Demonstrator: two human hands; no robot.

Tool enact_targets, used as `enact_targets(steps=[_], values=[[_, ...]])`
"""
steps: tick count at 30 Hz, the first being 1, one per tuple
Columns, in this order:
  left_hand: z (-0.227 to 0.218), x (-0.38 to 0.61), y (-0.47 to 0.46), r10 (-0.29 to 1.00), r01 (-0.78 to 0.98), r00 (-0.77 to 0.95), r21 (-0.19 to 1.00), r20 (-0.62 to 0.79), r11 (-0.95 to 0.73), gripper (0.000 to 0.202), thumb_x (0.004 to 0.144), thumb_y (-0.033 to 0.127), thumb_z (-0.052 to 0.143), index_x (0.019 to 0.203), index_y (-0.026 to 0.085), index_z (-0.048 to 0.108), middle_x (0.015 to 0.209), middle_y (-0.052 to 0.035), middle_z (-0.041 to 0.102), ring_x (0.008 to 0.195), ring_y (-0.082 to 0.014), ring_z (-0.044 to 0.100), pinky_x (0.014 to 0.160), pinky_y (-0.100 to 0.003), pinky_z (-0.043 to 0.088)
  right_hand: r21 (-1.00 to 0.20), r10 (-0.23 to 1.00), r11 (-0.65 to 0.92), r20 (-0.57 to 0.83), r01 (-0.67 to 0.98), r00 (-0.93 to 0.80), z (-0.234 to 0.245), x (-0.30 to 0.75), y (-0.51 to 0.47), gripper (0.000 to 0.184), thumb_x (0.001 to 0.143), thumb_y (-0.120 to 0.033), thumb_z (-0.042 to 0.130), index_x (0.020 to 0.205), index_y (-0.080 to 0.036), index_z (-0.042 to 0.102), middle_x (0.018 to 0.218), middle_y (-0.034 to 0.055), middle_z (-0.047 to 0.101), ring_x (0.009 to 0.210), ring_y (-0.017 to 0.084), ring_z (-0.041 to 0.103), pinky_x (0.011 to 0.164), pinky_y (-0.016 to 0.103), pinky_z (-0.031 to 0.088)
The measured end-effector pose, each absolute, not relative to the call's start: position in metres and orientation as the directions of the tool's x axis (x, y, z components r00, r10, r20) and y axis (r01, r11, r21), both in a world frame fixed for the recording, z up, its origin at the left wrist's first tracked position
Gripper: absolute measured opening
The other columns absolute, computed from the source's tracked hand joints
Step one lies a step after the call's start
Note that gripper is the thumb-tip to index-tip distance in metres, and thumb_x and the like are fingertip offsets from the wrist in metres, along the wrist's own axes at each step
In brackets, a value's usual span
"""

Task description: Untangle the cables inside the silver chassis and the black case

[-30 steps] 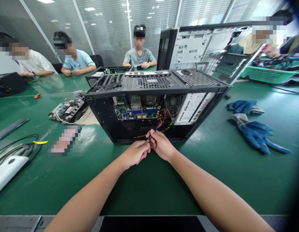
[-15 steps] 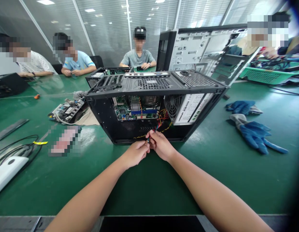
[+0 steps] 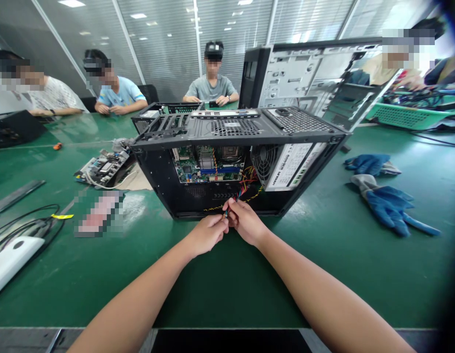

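Note:
An open black computer case (image 3: 198, 200) lies on its side in front of me, with a green motherboard (image 3: 190, 172) and a power supply (image 3: 291, 166) inside. Coloured cables (image 3: 242, 189) run from near the power supply down to my hands at the case's lower edge. My left hand (image 3: 210, 232) pinches the ends of the thin wires, and the fingertips hide what is at the very end. Close beside it, my right hand (image 3: 245, 220) is closed round the same cables. The fingertips of both hands nearly touch.
Blue gloves (image 3: 391, 206) lie at the right, below a green basket (image 3: 407, 116) of cables. To the left are a circuit-board assembly (image 3: 104, 167), a blurred-out flat object (image 3: 98, 214) and a white power strip (image 3: 14, 260). Another case (image 3: 286, 73) stands behind; several people sit around the table.
Both hands keep their grip on the cables with hardly any motion. The whole view has shifted very slightly.

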State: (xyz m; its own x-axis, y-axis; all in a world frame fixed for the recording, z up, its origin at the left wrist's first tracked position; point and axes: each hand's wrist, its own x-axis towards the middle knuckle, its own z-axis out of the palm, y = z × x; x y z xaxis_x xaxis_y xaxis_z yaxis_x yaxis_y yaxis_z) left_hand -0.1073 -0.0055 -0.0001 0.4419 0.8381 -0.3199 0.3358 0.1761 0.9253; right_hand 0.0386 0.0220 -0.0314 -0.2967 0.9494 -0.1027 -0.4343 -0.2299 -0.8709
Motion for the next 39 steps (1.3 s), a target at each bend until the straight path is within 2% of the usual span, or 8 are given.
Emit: enact_targets(steps=[39], values=[[-0.0056,-0.1080,-0.0046,0.859,0.421,0.423,0.902,-0.289,0.096,0.032,0.092,0.045,0.036,0.076,0.018,0.046,0.046,0.0084,0.036,0.038,-0.0068,0.029,0.042,-0.021,0.025,-0.871,0.949,-0.234,-0.107,-0.432,-0.297,-0.0356,0.0384,0.0231,0.038,0.078,-0.054,0.066,0.078,-0.018,0.058,0.049,-0.0088,0.033,0.043,0.007,0.029,0.042,0.023,0.025]])
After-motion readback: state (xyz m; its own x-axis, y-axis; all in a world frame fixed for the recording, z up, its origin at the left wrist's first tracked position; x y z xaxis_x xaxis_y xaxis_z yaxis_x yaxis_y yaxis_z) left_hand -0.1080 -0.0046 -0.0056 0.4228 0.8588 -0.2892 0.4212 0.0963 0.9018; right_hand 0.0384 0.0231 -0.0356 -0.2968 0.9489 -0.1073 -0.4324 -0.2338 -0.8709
